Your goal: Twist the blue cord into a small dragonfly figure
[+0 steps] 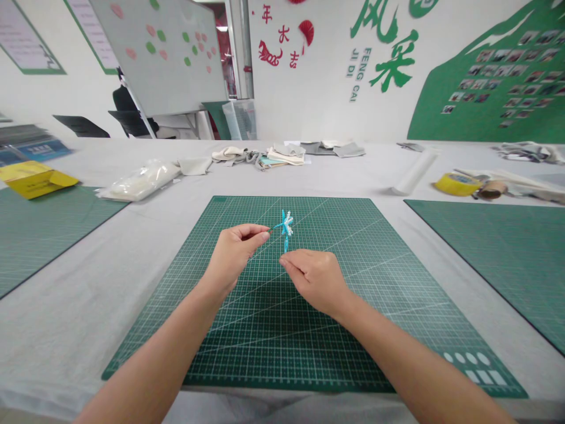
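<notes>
A small blue flower-shaped craft piece (285, 225) with white beads is held up over the green cutting mat (353, 235). My left hand (241, 250) pinches its thin stem from the left side between thumb and fingertips. Below the flower, my right hand (315, 275) is closed, its thumb and forefinger pressed together at the lower end of a blue petal. The bead cluster faces right. What the curled fingers of my right hand cover is hidden.
Cutting mats also lie at the left (44, 229) and right (498, 247). Behind are a plastic-wrapped packet (141, 181), a yellow envelope (37, 178), folded cloths (285, 154), a white roll (415, 172) and yellow tape (458, 184).
</notes>
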`<action>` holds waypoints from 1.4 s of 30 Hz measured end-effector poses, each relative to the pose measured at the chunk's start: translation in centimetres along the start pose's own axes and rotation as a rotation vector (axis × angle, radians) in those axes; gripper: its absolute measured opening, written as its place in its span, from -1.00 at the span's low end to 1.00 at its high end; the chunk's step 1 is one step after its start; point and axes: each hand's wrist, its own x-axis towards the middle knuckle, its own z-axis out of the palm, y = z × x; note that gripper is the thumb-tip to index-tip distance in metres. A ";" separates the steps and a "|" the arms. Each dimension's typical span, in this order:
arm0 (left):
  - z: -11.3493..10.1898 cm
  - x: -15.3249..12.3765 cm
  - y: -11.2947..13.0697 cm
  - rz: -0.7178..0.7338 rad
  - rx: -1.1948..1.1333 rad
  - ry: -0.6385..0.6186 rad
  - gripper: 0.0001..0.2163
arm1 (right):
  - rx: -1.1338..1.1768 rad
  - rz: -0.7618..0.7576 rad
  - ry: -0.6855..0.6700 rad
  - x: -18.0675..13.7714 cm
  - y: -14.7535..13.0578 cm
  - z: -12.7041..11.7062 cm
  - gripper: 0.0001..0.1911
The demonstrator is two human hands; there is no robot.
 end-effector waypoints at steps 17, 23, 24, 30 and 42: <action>0.2 0.1 -0.2 0.236 0.325 0.006 -0.89 | -0.243 -0.310 0.243 0.1 -1.2 -1.0 -0.82; 0.4 -0.6 0.0 0.355 0.513 -0.092 -0.89 | -0.201 -0.275 0.290 0.1 -0.9 -1.6 -0.83; 0.4 -0.7 0.0 0.369 0.542 -0.116 -0.88 | -0.192 -0.252 0.288 0.1 -0.8 -1.7 -0.82; 0.5 -0.9 0.0 0.463 0.646 -0.273 -0.85 | -0.134 -0.082 0.255 0.3 0.0 -2.3 -0.77; 0.7 -1.5 0.6 0.497 0.626 -0.461 -0.82 | 0.130 0.166 0.192 0.9 2.0 -1.7 -0.80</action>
